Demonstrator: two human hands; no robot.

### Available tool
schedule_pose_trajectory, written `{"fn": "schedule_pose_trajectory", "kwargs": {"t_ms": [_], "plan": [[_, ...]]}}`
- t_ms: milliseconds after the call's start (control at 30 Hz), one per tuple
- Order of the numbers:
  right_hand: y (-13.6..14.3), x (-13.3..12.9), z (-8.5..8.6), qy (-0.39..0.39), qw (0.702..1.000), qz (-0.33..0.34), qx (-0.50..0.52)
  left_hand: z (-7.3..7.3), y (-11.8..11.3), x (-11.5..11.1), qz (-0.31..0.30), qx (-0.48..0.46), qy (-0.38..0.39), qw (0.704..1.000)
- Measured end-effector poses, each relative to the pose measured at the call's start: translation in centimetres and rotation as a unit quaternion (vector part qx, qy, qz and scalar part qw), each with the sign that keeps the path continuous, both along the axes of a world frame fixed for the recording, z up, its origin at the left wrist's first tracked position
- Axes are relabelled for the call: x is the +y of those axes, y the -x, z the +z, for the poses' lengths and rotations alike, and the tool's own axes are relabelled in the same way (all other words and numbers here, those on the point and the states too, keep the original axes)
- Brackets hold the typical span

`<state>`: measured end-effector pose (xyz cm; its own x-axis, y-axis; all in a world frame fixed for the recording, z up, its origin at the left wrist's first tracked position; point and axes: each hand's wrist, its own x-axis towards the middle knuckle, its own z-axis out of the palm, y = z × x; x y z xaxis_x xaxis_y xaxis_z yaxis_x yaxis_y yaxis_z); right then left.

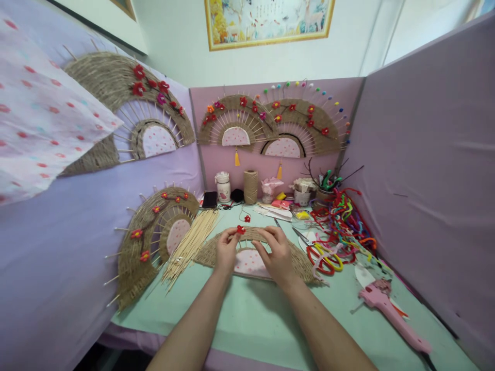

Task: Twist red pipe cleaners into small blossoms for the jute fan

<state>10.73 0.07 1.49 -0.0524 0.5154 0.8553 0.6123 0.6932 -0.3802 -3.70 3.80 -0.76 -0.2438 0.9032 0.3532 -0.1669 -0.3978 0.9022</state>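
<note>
My left hand pinches a small red flower, apparently of fuzzy pipe cleaner, between thumb and fingertips. To its right, my right hand is raised with thumb and fingers apart and nothing visible between them. Both hands are above a twine-woven fan lying on the table, whose half-round centre is white cloth with pink dots. Parts of the fan are hidden behind my hands. Another red flower rests on the table just beyond the fan.
Thin bamboo sticks lie left of the fan. On the right are scissors, tangled coloured pipe cleaners and a pink glue gun. A twine roll and a white jar stand behind. Finished-looking fans hang on the partitions.
</note>
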Motion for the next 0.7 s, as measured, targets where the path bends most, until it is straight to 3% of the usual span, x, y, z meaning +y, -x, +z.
{"fn": "schedule_pose_trajectory", "kwargs": {"t_ms": [167,333,433,700], "plan": [[0.3,0.0,-0.3,0.014,1.000,0.018,0.006,0.2,0.7,0.8,-0.023,-0.143,0.020,0.989],[0.9,0.0,-0.7,0.052,0.997,0.051,0.036,0.5,0.8,0.5,-0.065,-0.181,0.029,0.981],[1.1,0.2,-0.7,0.118,0.985,0.087,0.088,0.5,0.8,0.4,-0.082,-0.164,0.006,0.983],[0.8,0.6,0.2,0.365,0.864,0.229,0.260,0.9,0.4,-0.6,-0.086,0.004,-0.022,0.996]]}}
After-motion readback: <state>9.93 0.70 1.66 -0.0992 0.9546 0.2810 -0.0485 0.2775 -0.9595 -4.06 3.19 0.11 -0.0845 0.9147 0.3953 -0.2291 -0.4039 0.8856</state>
